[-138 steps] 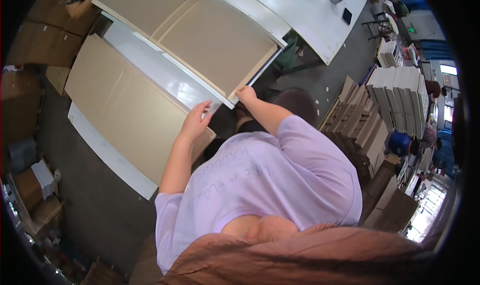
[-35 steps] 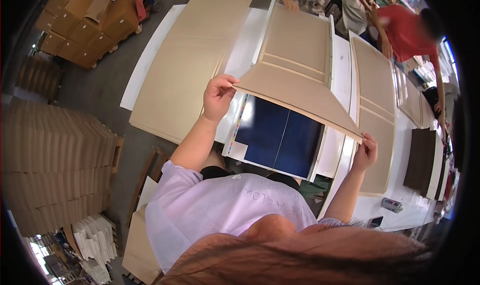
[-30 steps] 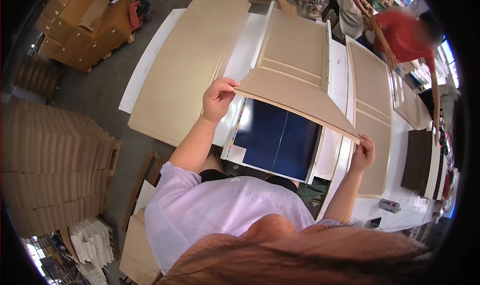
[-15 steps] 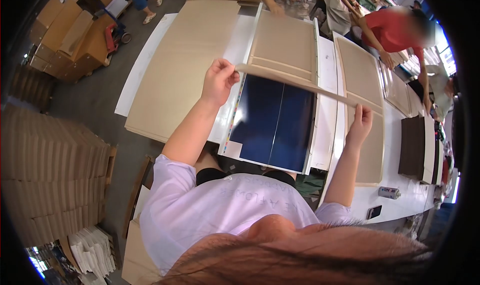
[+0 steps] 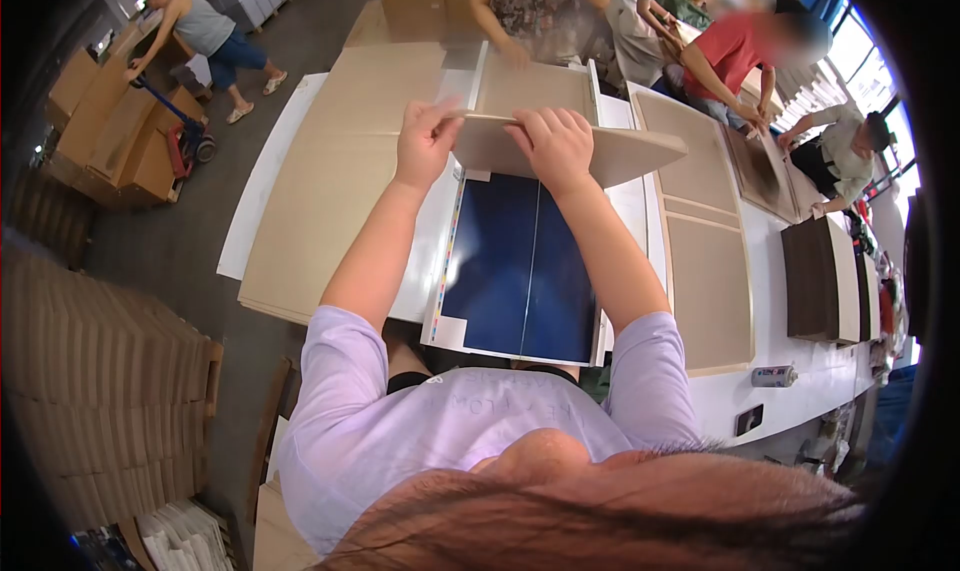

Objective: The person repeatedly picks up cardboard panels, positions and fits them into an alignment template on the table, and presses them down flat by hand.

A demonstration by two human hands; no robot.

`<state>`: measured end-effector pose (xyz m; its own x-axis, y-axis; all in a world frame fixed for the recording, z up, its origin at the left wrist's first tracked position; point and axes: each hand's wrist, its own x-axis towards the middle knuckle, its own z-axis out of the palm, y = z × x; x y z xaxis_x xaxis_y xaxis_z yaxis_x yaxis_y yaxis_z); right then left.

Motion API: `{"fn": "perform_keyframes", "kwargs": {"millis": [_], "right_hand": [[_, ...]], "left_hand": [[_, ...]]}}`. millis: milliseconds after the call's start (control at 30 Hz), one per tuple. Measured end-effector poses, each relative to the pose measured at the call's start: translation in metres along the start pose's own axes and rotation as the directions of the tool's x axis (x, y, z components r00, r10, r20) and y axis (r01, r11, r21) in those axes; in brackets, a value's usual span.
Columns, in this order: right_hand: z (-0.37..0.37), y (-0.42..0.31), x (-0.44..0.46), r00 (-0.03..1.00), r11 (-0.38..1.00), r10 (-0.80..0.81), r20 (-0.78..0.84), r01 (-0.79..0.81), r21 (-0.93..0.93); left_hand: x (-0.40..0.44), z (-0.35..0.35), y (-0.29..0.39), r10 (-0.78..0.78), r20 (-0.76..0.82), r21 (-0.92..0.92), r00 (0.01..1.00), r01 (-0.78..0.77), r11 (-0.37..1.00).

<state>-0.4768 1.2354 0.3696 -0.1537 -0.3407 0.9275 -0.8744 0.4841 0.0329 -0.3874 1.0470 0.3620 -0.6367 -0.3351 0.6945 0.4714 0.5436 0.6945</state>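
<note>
Brown cartons (image 5: 110,161) sat by a pallet jack (image 5: 190,146), contents hidden. The right hand (image 5: 558,149) clamped a raised board (image 5: 638,156) near a blue sheet (image 5: 485,271) on the white tabletop (image 5: 630,209); whether the blurred left hand (image 5: 424,146) gripped its end, I cannot tell. Stacked cardboard (image 5: 110,391) stood leftward.

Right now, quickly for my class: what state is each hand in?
Left hand: curled at the left end of the tilted beige board; blur hides whether it grips.
Right hand: closed over the board's top edge, holding it.
</note>
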Motion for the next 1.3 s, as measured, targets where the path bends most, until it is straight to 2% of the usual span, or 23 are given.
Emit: {"fn": "perform_keyframes", "kwargs": {"millis": [67,133,167,267,333,367,400,433,467,567,667,700,733,767,867,967,1067,1100,1167,1267,1300], "right_hand": [[0.002,0.004,0.003,0.998,0.999,0.033,0.058,-0.033,-0.002],[0.004,0.003,0.006,0.995,0.999,0.042,0.090,-0.042,0.000],[0.004,0.002,0.006,0.995,0.999,0.042,0.089,-0.042,0.000],[0.003,0.000,0.005,0.994,0.998,0.054,0.098,-0.053,-0.015],[0.003,-0.003,0.007,0.994,0.998,0.061,0.089,-0.059,-0.029],[0.002,-0.004,0.006,0.994,0.997,0.069,0.080,-0.066,-0.039],[0.000,-0.004,0.003,0.994,0.996,0.079,0.073,-0.076,-0.052],[-0.001,-0.003,0.003,0.993,0.996,0.076,0.091,-0.071,-0.056],[0.001,-0.003,0.002,0.991,0.996,0.078,0.112,-0.072,-0.062],[-0.005,0.003,-0.003,0.996,0.999,0.000,0.092,0.004,-0.041],[-0.022,0.034,-0.020,0.997,0.990,-0.073,0.018,0.074,-0.117],[-0.030,0.050,-0.030,0.995,0.983,-0.096,-0.007,0.093,-0.159],[-0.035,0.065,-0.044,0.999,0.982,-0.030,0.019,0.033,-0.187],[-0.040,0.068,-0.047,0.999,0.981,-0.028,0.024,0.032,-0.191],[-0.052,0.066,-0.041,1.000,0.985,0.025,0.012,-0.022,-0.169],[-0.045,0.074,-0.029,0.968,0.982,0.165,0.189,-0.142,-0.128],[-0.049,0.078,-0.024,0.943,0.981,0.174,0.284,-0.143,-0.128],[-0.050,0.080,-0.023,0.961,0.989,0.129,0.244,-0.109,-0.096],[-0.054,0.086,-0.026,0.985,0.999,0.040,0.167,-0.035,-0.033],[-0.075,0.101,-0.040,1.000,0.979,-0.016,0.003,0.016,-0.203],[-0.083,0.110,-0.044,0.998,0.982,0.007,0.058,0.004,-0.191]], "left_hand": [[0.008,-0.005,-0.009,0.222,0.127,0.233,0.967,-0.247,0.941],[0.014,-0.014,-0.006,-0.103,0.173,0.076,0.980,0.092,0.993],[0.015,-0.017,-0.003,-0.259,0.217,0.004,0.941,0.264,0.964],[0.014,-0.022,-0.018,-0.476,0.232,-0.035,0.848,0.497,0.867],[0.009,-0.017,-0.023,-0.238,0.075,0.169,0.968,0.223,0.960],[0.008,-0.014,-0.014,-0.099,0.024,0.280,0.995,0.088,0.956],[0.013,-0.013,-0.007,0.153,0.017,0.399,0.988,-0.147,0.905],[0.021,-0.012,0.001,0.395,0.044,0.504,0.918,-0.362,0.784],[0.028,-0.008,0.007,0.604,0.100,0.587,0.791,-0.537,0.606],[0.033,-0.016,-0.005,0.346,0.355,0.458,0.868,-0.485,0.745],[0.038,-0.018,-0.007,0.293,0.380,0.511,0.877,-0.463,0.724],[0.040,-0.019,-0.004,0.295,0.391,0.555,0.872,-0.479,0.680],[0.040,-0.021,0.000,0.298,0.397,0.597,0.868,-0.491,0.634],[0.039,-0.019,0.006,0.301,0.403,0.637,0.864,-0.501,0.586],[0.041,0.012,0.056,0.498,0.327,0.808,0.803,-0.511,0.293],[0.033,0.060,0.054,0.427,0.488,0.516,0.761,-0.646,0.562],[0.039,0.082,0.038,0.378,0.481,0.439,0.791,-0.591,0.677],[0.042,0.084,0.037,0.347,0.481,0.426,0.805,-0.561,0.710],[0.044,0.082,0.038,0.316,0.489,0.473,0.813,-0.552,0.687],[0.049,0.084,0.039,0.320,0.494,0.521,0.808,-0.571,0.635],[0.048,0.083,0.038,0.317,0.501,0.529,0.805,-0.575,0.624]]}}
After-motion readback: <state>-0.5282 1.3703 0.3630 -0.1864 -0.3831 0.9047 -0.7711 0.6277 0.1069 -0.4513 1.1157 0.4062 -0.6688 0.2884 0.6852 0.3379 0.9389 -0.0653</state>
